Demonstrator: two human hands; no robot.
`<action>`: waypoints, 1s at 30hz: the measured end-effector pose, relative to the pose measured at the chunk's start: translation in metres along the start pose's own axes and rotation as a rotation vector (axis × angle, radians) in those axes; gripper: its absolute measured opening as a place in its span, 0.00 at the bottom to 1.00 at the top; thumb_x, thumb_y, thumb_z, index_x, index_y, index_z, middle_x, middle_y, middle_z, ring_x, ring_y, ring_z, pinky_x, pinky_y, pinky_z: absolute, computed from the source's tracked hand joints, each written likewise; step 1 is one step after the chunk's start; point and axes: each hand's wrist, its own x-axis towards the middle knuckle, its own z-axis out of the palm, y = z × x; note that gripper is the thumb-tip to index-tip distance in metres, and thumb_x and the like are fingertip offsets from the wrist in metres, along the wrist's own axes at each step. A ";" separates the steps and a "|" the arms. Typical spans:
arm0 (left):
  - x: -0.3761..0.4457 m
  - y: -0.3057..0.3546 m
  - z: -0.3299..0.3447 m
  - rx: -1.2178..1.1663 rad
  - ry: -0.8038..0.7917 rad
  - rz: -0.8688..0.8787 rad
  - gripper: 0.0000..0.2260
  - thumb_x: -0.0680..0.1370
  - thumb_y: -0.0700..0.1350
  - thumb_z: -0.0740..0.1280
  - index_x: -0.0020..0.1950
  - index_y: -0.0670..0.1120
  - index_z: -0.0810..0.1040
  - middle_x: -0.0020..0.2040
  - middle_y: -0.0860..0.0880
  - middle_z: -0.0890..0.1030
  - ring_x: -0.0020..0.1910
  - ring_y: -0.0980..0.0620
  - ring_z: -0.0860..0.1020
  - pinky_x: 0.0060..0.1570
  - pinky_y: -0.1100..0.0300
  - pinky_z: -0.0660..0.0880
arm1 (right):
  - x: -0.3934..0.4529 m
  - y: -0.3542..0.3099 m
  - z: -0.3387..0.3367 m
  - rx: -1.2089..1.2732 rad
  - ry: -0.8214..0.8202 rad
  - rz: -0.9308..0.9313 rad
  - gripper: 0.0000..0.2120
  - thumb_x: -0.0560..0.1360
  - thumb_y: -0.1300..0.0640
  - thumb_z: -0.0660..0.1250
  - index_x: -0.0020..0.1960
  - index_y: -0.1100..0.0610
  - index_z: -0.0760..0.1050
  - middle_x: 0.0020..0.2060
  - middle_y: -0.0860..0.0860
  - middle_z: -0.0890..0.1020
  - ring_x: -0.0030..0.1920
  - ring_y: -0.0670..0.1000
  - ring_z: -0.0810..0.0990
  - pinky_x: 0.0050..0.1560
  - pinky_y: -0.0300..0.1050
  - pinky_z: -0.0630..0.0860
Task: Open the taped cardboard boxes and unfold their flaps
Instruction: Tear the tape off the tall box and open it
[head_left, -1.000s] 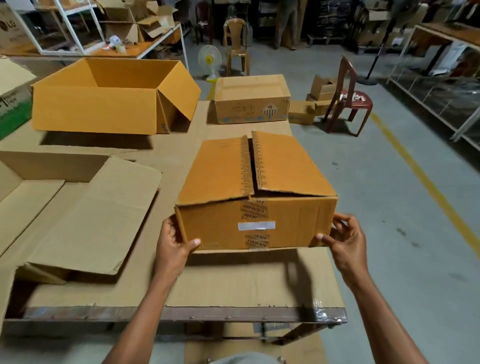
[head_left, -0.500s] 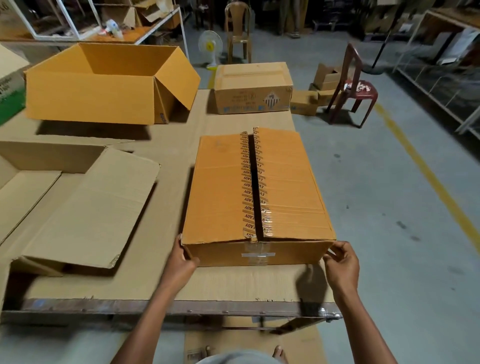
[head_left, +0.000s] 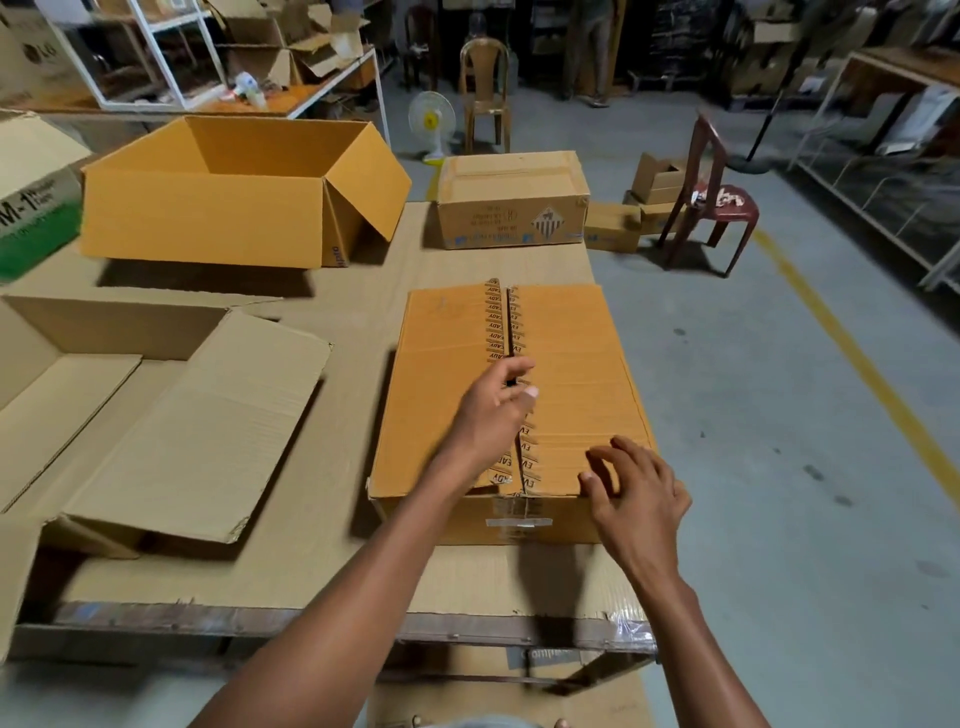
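Note:
An orange cardboard box (head_left: 447, 384) lies flat near the table's front right corner. Its two top flaps are down, and printed tape runs along both sides of the slit centre seam. My left hand (head_left: 493, 410) rests over the seam at mid-length, fingertips curled into the gap between the flaps. My right hand (head_left: 631, 488) hovers over the near right corner of the right flap, fingers spread and holding nothing. Further back a brown taped box (head_left: 511, 200) stands closed at the table's far end.
A large orange box (head_left: 208, 208) stands with flaps open at the back left. Flattened brown cardboard (head_left: 192, 431) lies at the left. A green-printed carton (head_left: 31, 208) is at the far left. A red chair (head_left: 711, 197), small boxes and a fan stand on the floor beyond.
The box was set down flat on the table. Both hands left its near corners; the left moved up to the centre seam, the right onto the right flap's near corner.

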 end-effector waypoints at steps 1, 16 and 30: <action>0.010 0.004 0.011 -0.014 -0.034 -0.050 0.19 0.83 0.45 0.63 0.74 0.52 0.69 0.75 0.50 0.70 0.67 0.56 0.72 0.62 0.57 0.70 | -0.001 0.000 0.001 0.003 0.004 0.008 0.13 0.77 0.48 0.69 0.61 0.45 0.80 0.70 0.46 0.75 0.73 0.52 0.65 0.66 0.54 0.57; 0.040 0.021 0.045 0.413 0.039 -0.160 0.41 0.80 0.64 0.61 0.83 0.49 0.43 0.83 0.48 0.40 0.80 0.42 0.36 0.77 0.37 0.38 | -0.006 0.009 0.004 0.037 -0.001 0.001 0.14 0.78 0.42 0.66 0.63 0.42 0.79 0.72 0.44 0.72 0.75 0.50 0.63 0.70 0.53 0.55; 0.041 -0.039 -0.117 0.730 0.358 -0.430 0.39 0.77 0.67 0.64 0.82 0.54 0.53 0.83 0.47 0.46 0.80 0.34 0.44 0.74 0.31 0.46 | -0.005 0.007 0.006 0.056 0.032 -0.005 0.15 0.78 0.41 0.66 0.62 0.45 0.80 0.71 0.46 0.74 0.74 0.53 0.65 0.70 0.55 0.57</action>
